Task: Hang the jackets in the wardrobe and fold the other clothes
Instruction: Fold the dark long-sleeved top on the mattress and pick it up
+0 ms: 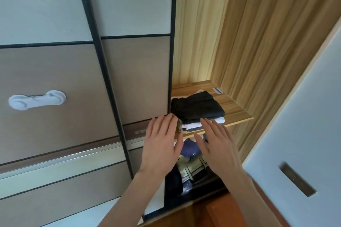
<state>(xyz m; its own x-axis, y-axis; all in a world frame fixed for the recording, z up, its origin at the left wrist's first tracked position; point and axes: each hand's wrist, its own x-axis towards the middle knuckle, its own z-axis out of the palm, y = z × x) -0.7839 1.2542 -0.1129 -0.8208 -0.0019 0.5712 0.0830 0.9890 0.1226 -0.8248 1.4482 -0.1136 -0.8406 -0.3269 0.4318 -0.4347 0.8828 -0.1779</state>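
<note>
Folded clothes [197, 111] stacked on wooden wardrobe shelf [234, 108], black garment on top, white ones beneath, left hand [161, 142] and right hand [216, 147] flat, fingers spread, empty, just near of stack, apart from each other, sliding door [136, 79] at left.

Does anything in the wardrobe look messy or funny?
The folded stack on the wooden shelf looks tidy. Below it, the lower compartment is a jumble of loose items. Both hands hover open, holding nothing.
</note>
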